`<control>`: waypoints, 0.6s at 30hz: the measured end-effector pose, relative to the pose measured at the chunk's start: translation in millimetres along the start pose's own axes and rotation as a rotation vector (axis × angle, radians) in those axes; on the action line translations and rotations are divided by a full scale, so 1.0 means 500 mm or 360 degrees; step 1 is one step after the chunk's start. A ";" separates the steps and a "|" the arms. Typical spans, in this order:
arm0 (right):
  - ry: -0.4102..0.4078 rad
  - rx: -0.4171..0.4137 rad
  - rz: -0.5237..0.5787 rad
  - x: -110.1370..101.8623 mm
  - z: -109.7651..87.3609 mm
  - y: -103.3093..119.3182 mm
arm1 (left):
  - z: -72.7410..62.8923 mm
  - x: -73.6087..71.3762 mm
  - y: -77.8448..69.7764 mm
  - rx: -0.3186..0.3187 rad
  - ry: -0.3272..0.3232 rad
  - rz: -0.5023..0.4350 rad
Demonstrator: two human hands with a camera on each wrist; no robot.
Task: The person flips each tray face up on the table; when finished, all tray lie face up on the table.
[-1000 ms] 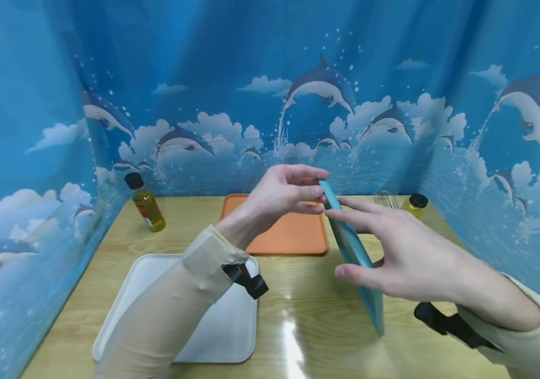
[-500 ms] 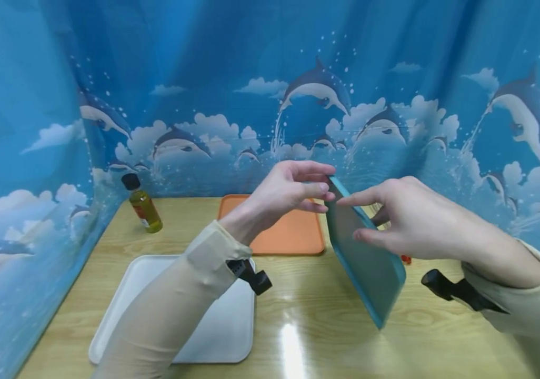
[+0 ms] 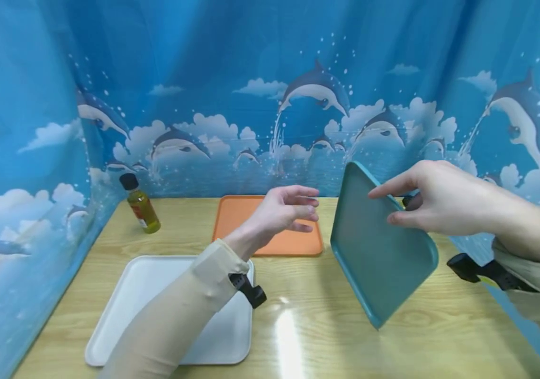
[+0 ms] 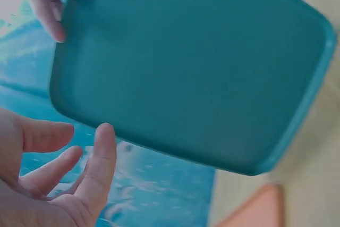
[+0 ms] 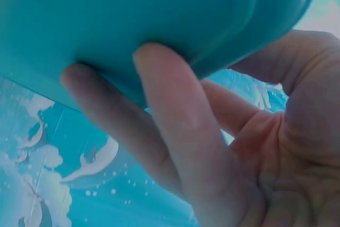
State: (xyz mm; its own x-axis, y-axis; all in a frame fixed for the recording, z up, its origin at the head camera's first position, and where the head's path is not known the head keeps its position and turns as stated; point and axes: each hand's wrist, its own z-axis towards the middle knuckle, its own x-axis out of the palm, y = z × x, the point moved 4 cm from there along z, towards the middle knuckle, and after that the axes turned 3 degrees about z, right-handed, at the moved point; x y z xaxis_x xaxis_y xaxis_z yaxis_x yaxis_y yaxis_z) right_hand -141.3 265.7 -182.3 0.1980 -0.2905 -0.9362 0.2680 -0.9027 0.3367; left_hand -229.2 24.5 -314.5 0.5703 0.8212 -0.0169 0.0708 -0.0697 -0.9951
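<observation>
A teal rectangular tray (image 3: 379, 252) is held steeply tilted over the right part of the table, its inner face toward the left. My right hand (image 3: 445, 197) pinches its upper edge, thumb on the inner face. In the right wrist view, fingers (image 5: 170, 94) press the tray's underside (image 5: 106, 19). My left hand (image 3: 289, 208) is off the tray, to its left, fingers loosely bent with nothing between them. Seen from the left wrist, that hand (image 4: 64, 168) is near the tray's rim (image 4: 159, 150), one fingertip overlapping it.
A white tray (image 3: 156, 273) lies at the front left, partly under my left forearm. Behind the left hand lies an orange tray (image 3: 234, 218). A bottle of yellow oil (image 3: 143, 210) with a black cap stands at the back left. A dolphin-print curtain (image 3: 232, 105) encloses the table (image 3: 327, 342).
The left hand has let go of the teal tray and dropped slightly to the left. The right hand has moved right and up, turning the tray so its inner face shows.
</observation>
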 end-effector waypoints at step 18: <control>-0.0098 0.0305 -0.0080 -0.036 -0.058 -0.118 | 0.002 0.134 0.242 -0.0363 -0.0029 0.0071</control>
State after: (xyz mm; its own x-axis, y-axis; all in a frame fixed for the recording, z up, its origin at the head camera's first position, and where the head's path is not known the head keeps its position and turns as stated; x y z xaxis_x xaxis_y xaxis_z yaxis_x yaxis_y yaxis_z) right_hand -133.3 333.4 -182.5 0.1291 -0.2572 -0.9577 0.0904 -0.9587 0.2697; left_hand -183.1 71.7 -436.1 0.5621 0.8245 -0.0646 0.2299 -0.2308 -0.9455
